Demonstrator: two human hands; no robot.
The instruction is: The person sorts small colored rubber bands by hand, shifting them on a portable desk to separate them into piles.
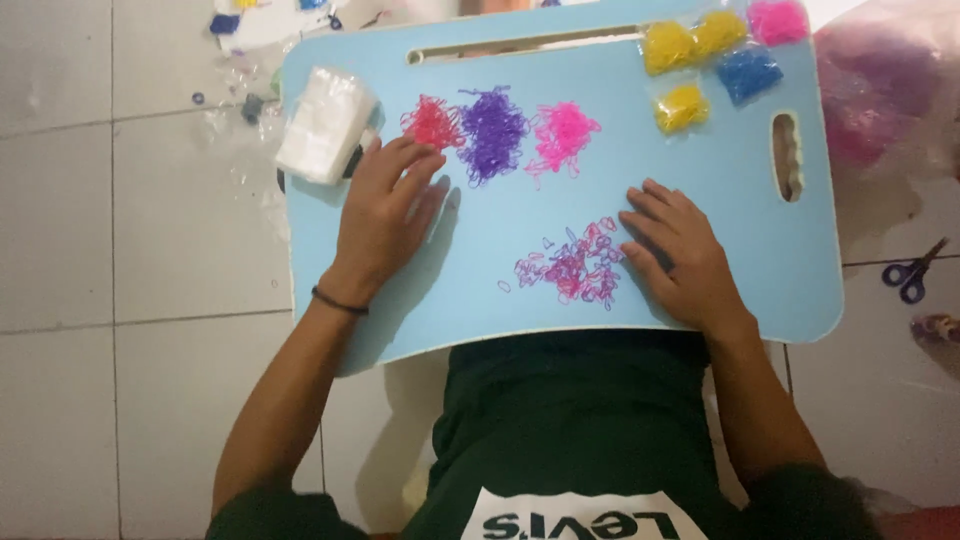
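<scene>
A light blue lap board with rounded corners (720,180) is lying across the person's lap, over a floor of pale grey tiles (120,220). The left hand (385,215) is resting flat on the board with fingers spread and holding nothing, its fingertips (425,160) lying just below a small red heap of tiny elastic bands (433,124). Beside that heap, a purple heap of bands (492,132) and a bright pink heap of bands (562,135) are sitting in a row. The right hand (682,258) is lying open and palm down, empty, its fingers touching the edge of a loose mixed scatter of pink and purple bands (575,265) near the board's front edge. A white block wrapped in clear plastic (322,125) is sitting at the board's left corner. Small clear bags of yellow, blue and pink bands (715,55) are crowding the far right corner. Blue-handled scissors (912,275) are lying on the tiles to the right.
</scene>
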